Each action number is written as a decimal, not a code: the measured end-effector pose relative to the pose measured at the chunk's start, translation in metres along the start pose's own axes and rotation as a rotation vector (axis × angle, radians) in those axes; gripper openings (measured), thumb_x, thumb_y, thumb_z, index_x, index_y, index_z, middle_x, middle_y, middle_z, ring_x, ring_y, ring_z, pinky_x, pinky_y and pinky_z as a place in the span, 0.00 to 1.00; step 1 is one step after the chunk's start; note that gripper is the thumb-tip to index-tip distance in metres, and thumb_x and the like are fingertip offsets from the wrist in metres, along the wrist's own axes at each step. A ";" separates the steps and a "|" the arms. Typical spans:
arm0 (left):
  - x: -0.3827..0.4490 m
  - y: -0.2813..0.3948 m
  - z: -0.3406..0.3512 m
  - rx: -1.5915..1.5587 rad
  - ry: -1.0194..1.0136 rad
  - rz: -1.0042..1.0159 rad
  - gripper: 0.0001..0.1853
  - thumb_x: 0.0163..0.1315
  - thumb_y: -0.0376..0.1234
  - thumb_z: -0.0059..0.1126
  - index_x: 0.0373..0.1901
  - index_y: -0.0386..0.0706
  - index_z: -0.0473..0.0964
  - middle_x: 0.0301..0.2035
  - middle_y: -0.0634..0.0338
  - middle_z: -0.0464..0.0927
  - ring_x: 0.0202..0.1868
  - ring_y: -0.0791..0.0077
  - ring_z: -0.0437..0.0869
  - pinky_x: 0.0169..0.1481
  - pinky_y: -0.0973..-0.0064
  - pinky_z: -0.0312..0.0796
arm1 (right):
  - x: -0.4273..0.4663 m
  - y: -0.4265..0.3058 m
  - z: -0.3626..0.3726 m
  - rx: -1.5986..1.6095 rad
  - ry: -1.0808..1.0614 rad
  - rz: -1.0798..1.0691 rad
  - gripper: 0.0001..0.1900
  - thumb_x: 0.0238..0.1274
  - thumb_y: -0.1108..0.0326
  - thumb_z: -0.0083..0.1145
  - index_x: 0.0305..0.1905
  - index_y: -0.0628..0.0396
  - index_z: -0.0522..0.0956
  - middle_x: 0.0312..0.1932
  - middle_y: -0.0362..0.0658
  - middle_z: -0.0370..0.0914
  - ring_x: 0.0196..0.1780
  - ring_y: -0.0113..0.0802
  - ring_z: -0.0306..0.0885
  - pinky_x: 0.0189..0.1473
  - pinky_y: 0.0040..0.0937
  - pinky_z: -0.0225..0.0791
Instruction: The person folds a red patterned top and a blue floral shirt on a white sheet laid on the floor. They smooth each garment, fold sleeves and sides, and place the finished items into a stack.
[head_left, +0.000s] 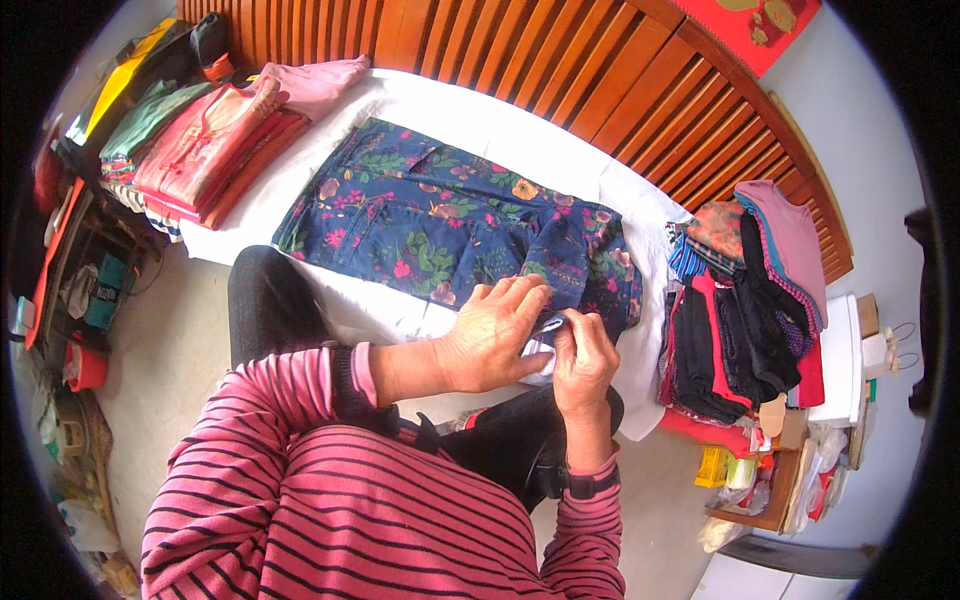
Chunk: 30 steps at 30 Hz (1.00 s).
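A navy floral garment (420, 240), printed with pink flowers and green leaves, lies spread on a white sheet (442, 94). It is partly folded over at its right end. My left hand (499, 337) rests palm down on the near edge of the fabric, with the thumb apart from the fingers. Just to the right, my right hand (589, 364) pinches a turned edge of the garment between thumb and fingers. That edge shows a pale inner side. What lies under my left palm is hidden.
Folded clothes (202, 150) are stacked at the left end of the sheet. Another pile of clothes (735, 330) stands to the right. A slatted wooden headboard (525, 67) runs along the far side. A red bucket (88, 367) stands at the left, and a wooden shelf (776, 502) at the right.
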<state>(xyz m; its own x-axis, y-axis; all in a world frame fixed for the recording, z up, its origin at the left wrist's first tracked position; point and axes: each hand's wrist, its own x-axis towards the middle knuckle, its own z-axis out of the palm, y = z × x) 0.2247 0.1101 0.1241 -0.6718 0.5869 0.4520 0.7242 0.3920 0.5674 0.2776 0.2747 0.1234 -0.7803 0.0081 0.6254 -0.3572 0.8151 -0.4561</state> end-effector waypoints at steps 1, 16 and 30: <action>0.003 0.002 0.002 0.048 -0.036 -0.002 0.32 0.48 0.36 0.68 0.55 0.36 0.68 0.53 0.46 0.73 0.56 0.51 0.76 0.56 0.58 0.70 | 0.002 0.000 -0.002 0.000 0.006 -0.012 0.08 0.60 0.77 0.57 0.44 0.60 0.78 0.30 0.49 0.74 0.33 0.50 0.78 0.35 0.41 0.71; 0.033 0.000 -0.004 -0.048 0.047 0.035 0.19 0.49 0.25 0.61 0.46 0.36 0.75 0.35 0.48 0.81 0.34 0.47 0.84 0.36 0.59 0.78 | 0.013 0.121 0.017 -0.135 -0.237 0.257 0.20 0.65 0.71 0.55 0.61 0.56 0.70 0.51 0.56 0.76 0.53 0.57 0.77 0.51 0.48 0.72; 0.083 -0.017 -0.059 -0.209 -0.059 0.050 0.10 0.58 0.26 0.62 0.42 0.33 0.77 0.30 0.46 0.80 0.30 0.55 0.84 0.36 0.66 0.76 | 0.065 0.280 0.085 -0.398 -0.325 -0.038 0.15 0.60 0.71 0.54 0.52 0.52 0.78 0.61 0.50 0.75 0.67 0.53 0.68 0.66 0.47 0.63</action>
<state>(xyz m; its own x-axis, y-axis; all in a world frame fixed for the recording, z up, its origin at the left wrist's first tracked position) 0.1474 0.1102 0.1925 -0.6215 0.6443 0.4456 0.7041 0.2101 0.6783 0.0829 0.4537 -0.0175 -0.9122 -0.1546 0.3794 -0.2148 0.9691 -0.1214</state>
